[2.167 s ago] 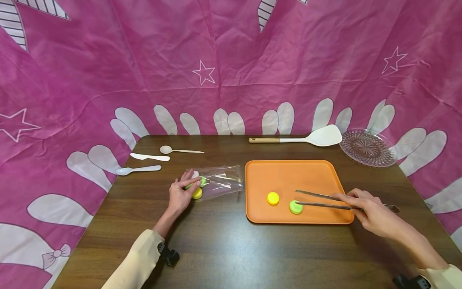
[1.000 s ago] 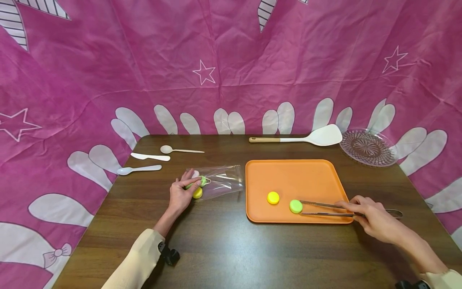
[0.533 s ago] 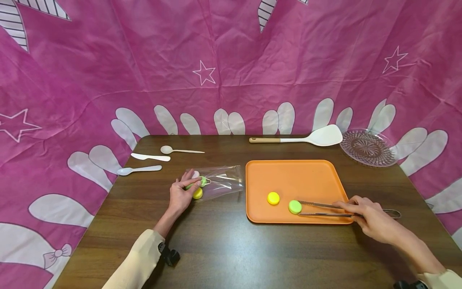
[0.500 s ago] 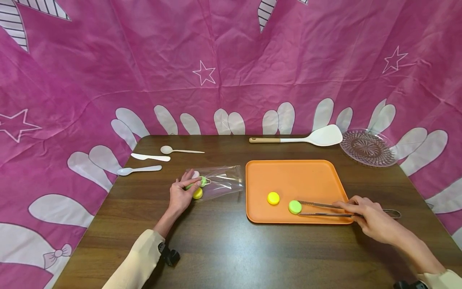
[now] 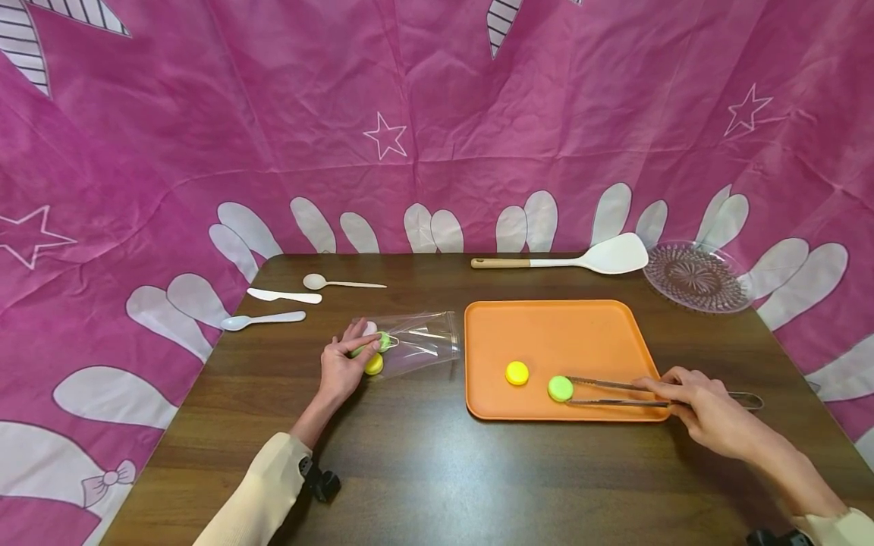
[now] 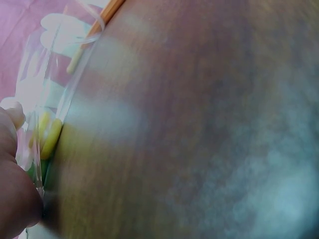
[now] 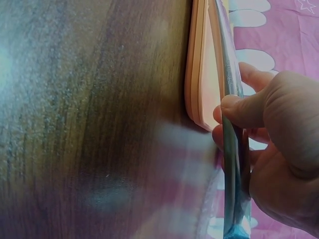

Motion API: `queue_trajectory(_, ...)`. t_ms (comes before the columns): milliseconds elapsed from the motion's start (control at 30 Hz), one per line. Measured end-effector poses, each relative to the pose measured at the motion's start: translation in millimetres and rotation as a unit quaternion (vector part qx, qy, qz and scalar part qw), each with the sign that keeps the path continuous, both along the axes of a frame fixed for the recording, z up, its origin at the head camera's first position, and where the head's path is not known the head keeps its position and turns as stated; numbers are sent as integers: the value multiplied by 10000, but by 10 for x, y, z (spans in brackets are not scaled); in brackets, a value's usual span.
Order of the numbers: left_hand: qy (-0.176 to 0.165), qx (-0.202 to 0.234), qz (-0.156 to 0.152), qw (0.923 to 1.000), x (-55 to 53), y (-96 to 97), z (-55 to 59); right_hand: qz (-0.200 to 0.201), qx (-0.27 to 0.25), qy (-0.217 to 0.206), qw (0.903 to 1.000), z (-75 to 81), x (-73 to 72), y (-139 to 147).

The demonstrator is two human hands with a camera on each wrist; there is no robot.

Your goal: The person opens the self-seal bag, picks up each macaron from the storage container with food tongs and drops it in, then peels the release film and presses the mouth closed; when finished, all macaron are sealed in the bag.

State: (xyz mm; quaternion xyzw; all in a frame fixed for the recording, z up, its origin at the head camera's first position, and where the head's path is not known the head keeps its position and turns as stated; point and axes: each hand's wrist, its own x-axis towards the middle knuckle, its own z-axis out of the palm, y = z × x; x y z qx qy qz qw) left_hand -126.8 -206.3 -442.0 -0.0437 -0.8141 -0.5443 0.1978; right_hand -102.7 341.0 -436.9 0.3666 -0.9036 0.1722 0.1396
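Tongs (image 5: pixel 617 403) have shifted: one tip lay over the green macaron (image 5: pixel 561 389); now both tips stand at its right side, slightly apart. It sits on the orange tray (image 5: pixel 546 334), near a yellow macaron (image 5: pixel 517 373). Right hand (image 5: pixel 713 413) fingers pinch the tongs; left hand (image 5: pixel 341 373) fingers pinch a clear bag (image 5: pixel 419 349) holding macarons on the tabletop (image 5: pixel 423 470).

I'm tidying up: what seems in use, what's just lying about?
Apparently in use:
silver metal tongs
green disc
yellow disc
orange rectangular tray
clear plastic bag

Lying about:
white, wooden-handled spatula
clear round plate
white plastic knife
beige spoon
white plastic spoon
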Motion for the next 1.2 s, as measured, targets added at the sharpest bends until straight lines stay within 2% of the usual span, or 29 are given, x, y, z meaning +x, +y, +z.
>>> queue_trajectory(433,-22,0,-26,10000,10,5,42,-20,-21,70,10000,22,-27,4)
queue_trajectory(767,66,-20,-22,10000,17,13,15,-40,-34,-78,10000,37,-57,-10)
queue_trajectory(1000,30,-15,-27,10000,14,9,16,52,-123,85,9999,58,-106,-62)
queue_trajectory(1200,27,-3,-34,10000,15,5,10,-68,-120,-187,9997,112,-156,-145)
